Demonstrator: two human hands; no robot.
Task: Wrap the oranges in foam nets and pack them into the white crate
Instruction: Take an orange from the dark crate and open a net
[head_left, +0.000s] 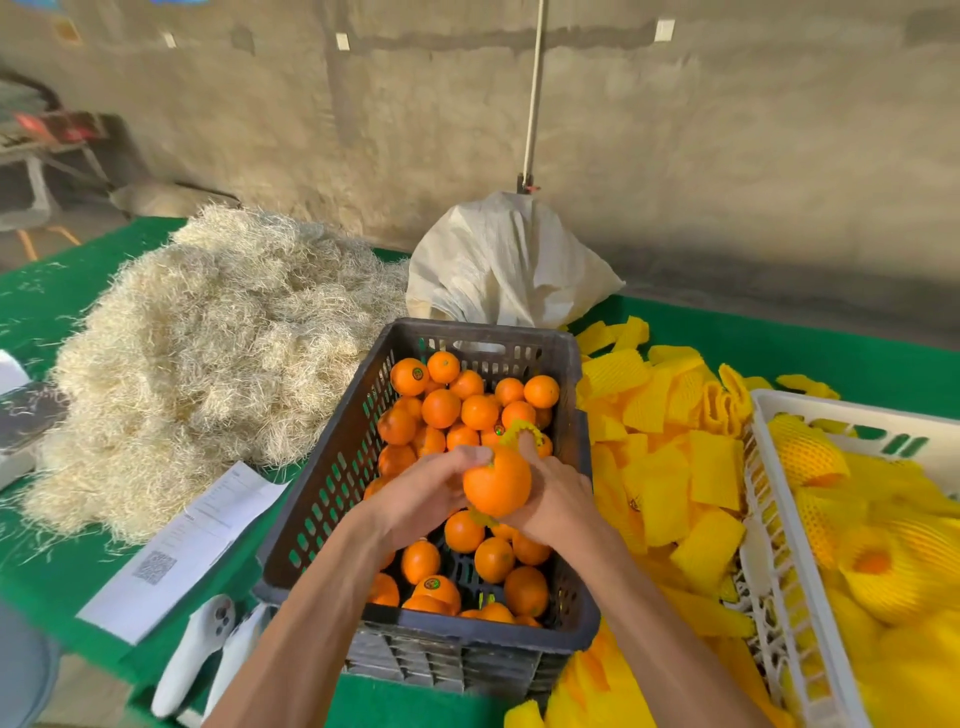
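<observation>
Over the dark crate (322, 493) of loose oranges (441, 408), both hands hold one orange (496, 486). My left hand (421, 499) grips its left side. My right hand (553, 499) holds a yellow foam net (519, 430) bunched around the orange's far and lower edge; only scraps of the net show above and below the fruit. The white crate (769, 519) at the right holds several net-wrapped oranges (810, 447).
A heap of flat yellow foam nets (670, 447) lies between the two crates. A big pile of straw (208, 353) and a white sack (498, 260) sit behind. Papers (182, 545) and white controllers (192, 654) lie front left on the green table.
</observation>
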